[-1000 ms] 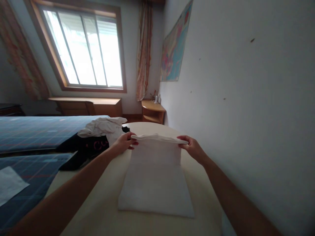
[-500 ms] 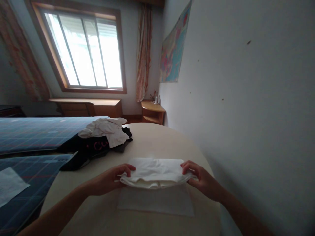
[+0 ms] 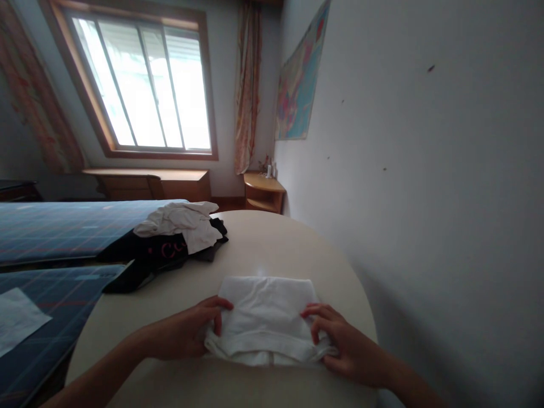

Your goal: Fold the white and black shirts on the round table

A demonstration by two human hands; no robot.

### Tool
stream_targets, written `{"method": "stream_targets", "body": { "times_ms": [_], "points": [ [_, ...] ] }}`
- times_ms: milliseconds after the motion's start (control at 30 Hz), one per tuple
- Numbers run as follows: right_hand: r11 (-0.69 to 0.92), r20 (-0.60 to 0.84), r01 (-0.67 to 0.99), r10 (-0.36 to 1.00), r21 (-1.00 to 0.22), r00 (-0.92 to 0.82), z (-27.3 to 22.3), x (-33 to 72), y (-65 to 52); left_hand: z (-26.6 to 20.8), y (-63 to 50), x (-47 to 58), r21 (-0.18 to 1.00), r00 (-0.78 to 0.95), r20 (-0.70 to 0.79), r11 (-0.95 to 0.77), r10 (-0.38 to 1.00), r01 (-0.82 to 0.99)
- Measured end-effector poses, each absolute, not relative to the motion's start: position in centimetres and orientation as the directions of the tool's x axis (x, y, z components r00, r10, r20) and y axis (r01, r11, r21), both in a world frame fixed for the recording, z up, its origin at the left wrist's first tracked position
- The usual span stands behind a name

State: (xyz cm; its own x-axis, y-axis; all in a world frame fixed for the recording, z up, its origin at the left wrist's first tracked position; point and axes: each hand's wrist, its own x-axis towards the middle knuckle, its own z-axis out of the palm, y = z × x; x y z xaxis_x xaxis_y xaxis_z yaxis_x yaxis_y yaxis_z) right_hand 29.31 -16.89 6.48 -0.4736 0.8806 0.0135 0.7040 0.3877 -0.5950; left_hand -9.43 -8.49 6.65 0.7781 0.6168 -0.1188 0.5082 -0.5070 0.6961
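Grips of left hand point(image 3: 191, 328) and right hand point(image 3: 342, 339) pinch opposite sides of the white cloth point(image 3: 266, 317), its near edge running crosswise between them.

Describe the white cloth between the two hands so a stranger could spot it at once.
Find the pale, rounded table beside the wall. On its near part, between the left hand and the right hand, lies the white cloth. Unlike the crumpled pale garment atop the dark clothes, it is folded and fairly flat.
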Motion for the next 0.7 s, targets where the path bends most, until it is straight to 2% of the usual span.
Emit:
{"method": "stream_targets", "body": {
  "times_ms": [133, 267, 367, 467, 567, 700],
  "points": [
    [0.432, 0.004, 0.768, 0.873, -0.473, -0.488, 7.3, 29.0, -16.7, 8.5, -8.1, -9.9, 0.650, 0.763, -0.134, -0.525, 0.632, 0.549],
    [0.501, -0.008, 0.751, 0.830, -0.430, -0.558, 8.7, 27.8, -16.0, 8.6, -7.7, -7.7, 0.596, 0.682, 0.036, -0.564, 0.731, 0.572],
    [0.498, 0.048, 0.755, 0.846, -0.427, -0.531, 9.1, 25.5, -14.6, 7.0, -7.5, -4.3, 0.481, 0.615, 0.184, -0.616, 0.767, 0.624],
    [0.447, 0.157, 0.827, 0.895, -0.343, -0.418, 7.9, 23.1, -12.5, 4.7, -7.0, -1.2, 0.329, 0.626, 0.251, -0.674, 0.738, 0.662],
    [0.366, 0.108, 0.895, 0.931, -0.255, -0.350, 5.9, 21.8, -11.0, 2.7, -6.3, 0.2, 0.221, 0.627, 0.224, -0.665, 0.746, 0.713],
    [0.297, 0.035, 0.927, 0.954, -0.229, -0.297, 4.0, 21.7, -10.7, 1.3, -5.7, -0.1, 0.170, 0.604, 0.182, -0.630, 0.776, 0.758]
  ]
}}
